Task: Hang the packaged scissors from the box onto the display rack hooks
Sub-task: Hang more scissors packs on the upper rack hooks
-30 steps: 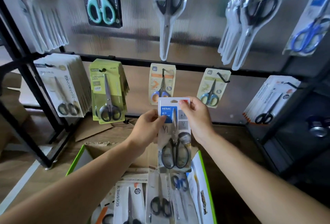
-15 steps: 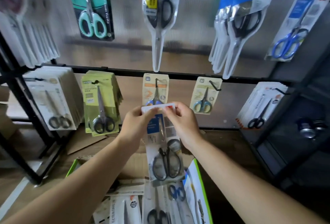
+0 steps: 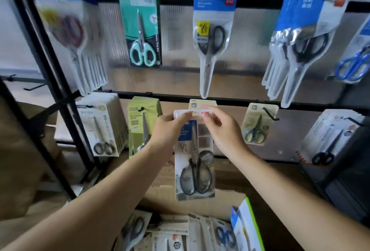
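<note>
Pack (image 3: 195, 162) higher than half-second ago: we lifted top edge in front of beige pack (image 3: 202, 103) on middle lower hook of rack (image 3: 230, 103). Hook tip hidden; we judge hang hole nearly there. Left hand (image 3: 168, 130) pinches top left corner, right hand (image 3: 224, 130) pinches top right edge. Box (image 3: 246, 228) below, more packs inside.

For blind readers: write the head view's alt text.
A black-handled scissors pack is pinched at its top by the left hand and right hand, before the lower hooks of the display rack. Around it hang other packs; a box of more sits below.
</note>
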`<state>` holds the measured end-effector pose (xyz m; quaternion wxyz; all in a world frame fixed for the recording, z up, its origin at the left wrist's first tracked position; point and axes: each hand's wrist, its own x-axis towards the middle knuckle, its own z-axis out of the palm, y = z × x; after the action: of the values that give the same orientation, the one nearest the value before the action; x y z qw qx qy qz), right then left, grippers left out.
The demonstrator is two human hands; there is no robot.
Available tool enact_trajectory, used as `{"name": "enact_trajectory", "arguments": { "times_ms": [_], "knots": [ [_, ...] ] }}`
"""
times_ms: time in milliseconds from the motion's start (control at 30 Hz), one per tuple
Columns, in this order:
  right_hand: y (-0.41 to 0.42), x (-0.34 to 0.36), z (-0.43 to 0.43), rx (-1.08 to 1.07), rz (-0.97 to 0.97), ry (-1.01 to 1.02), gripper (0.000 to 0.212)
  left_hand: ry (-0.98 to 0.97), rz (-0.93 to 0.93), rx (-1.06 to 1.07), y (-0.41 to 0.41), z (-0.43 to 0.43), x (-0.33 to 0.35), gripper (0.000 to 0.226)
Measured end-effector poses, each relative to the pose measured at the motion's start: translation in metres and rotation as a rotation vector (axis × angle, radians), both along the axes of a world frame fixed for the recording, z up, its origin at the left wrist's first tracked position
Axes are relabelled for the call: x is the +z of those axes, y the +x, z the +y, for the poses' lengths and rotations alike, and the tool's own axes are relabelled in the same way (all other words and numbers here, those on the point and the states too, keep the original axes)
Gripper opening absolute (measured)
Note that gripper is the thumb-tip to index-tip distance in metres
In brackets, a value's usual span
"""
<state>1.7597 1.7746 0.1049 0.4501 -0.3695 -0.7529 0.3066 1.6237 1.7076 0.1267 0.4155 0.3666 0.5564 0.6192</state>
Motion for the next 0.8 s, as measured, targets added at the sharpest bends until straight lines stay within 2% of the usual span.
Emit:
{"name": "enact_trajectory", "arguments": {
  "times_ms": [200, 367, 533, 600, 800],
  "knots": [
    [-0.021, 0.035, 0.004, -0.068, 0.006, 0.145, 0.042, 0.057, 0.003, 0.066, -0.005, 0.004, 0.039, 0.012],
    [-0.025, 0.072, 0.006, -0.091, 0.065, 0.262, 0.032, 0.122, 0.011, 0.038, -0.005, 0.002, 0.077, 0.011],
    [-0.014, 0.091, -0.003, -0.138, -0.006, 0.411, 0.03, 0.133, 0.044, 0.048, -0.002, -0.003, 0.095, 0.015],
    [-0.007, 0.093, -0.007, -0.128, -0.031, 0.418, 0.029, 0.139, 0.043, 0.041, 0.003, -0.004, 0.099, 0.015],
    [0.013, 0.103, -0.004, -0.122, -0.005, 0.269, 0.033, 0.12, 0.078, 0.061, 0.02, 0.001, 0.107, 0.018]
  ]
}}
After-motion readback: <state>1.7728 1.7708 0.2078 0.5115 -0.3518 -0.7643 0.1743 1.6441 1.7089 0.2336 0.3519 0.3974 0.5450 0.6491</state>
